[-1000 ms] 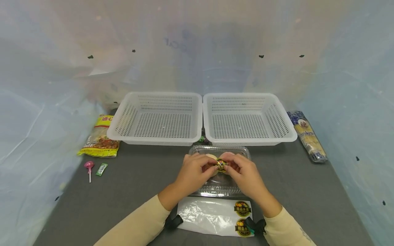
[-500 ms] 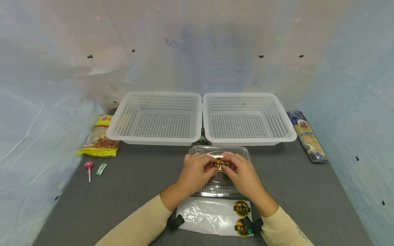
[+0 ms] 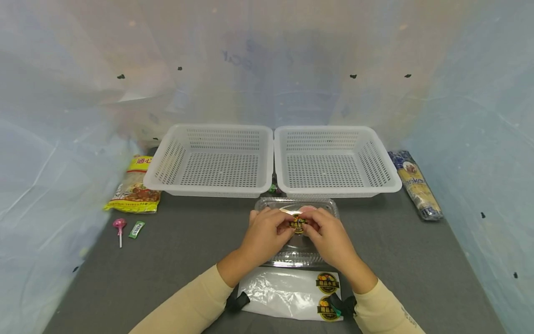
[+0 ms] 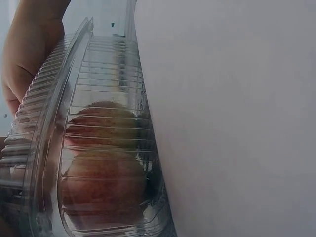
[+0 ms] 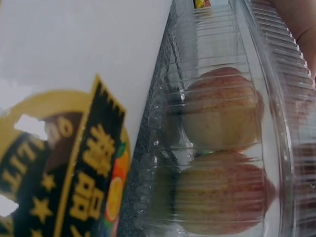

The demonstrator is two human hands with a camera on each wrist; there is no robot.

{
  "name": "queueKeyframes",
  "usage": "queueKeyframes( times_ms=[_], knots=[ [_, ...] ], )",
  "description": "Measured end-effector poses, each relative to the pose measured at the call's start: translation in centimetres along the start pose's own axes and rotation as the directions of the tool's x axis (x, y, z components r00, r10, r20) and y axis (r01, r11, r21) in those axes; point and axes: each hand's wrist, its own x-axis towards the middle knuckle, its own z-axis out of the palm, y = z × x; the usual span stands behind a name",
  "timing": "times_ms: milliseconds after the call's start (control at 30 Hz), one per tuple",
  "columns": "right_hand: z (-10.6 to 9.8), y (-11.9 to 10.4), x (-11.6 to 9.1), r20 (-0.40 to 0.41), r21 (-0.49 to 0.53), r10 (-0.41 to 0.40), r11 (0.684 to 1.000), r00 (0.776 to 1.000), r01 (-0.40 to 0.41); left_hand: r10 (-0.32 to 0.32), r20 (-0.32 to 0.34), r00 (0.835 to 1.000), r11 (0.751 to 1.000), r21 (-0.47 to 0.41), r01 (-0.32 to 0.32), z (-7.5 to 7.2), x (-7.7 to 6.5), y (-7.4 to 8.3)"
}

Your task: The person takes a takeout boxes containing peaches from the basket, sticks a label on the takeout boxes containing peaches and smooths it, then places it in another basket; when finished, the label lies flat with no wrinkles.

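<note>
A clear plastic clamshell box stands on the grey table, its lid down. Through its ribbed side, red-yellow apples show in the left wrist view, and two apples in the right wrist view. Over the lid, a round black-and-gold sticker lies between both hands. Thumb and forefinger of my left hand pinch its left edge; those of my right hand pinch its right edge. How much of the sticker touches the lid I cannot tell. A white sticker sheet with two more stickers lies in front.
Two white perforated baskets stand side by side behind the box. At left lie a yellow snack bag, a pink lollipop and a small green packet. A pasta packet lies at right.
The sticker has shifted slightly left and down toward the lid, and its face now shows flatter. Both hands moved with it a little, then stayed nearly still over the last half second.
</note>
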Motion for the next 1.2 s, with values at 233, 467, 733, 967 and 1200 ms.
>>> queueKeyframes(
  times_ms=[233, 467, 733, 967, 1200],
  knots=[
    [0.1, 0.0, 0.0, -0.002, -0.025, -0.015, 1.000, 1.000, 0.015, 0.001, 0.031, 1.000, 1.000, 0.028, -0.002, 0.0, 0.0, 0.0],
    [0.2, 0.0, -0.1, -0.006, -0.065, -0.020, 0.998, 1.000, 0.020, 0.020, 0.048, 0.999, 0.998, 0.052, -0.023, -0.1, -0.1, -0.3],
    [-0.4, 0.1, -0.7, 0.022, -0.259, -0.251, 0.934, 0.968, 0.248, 0.207, 0.080, 0.975, 0.957, 0.191, -0.219, -0.6, -0.9, -0.8],
    [-0.8, 0.1, -0.6, 0.084, -0.345, -0.339, 0.872, 0.937, 0.347, 0.212, 0.266, 0.941, 0.927, 0.251, -0.280, -1.2, -1.6, -0.8],
    [-1.2, 0.0, -0.6, 0.138, -0.370, -0.321, 0.861, 0.937, 0.349, 0.157, 0.344, 0.926, 0.920, 0.290, -0.263, -1.3, -1.5, -0.8]
  ],
)
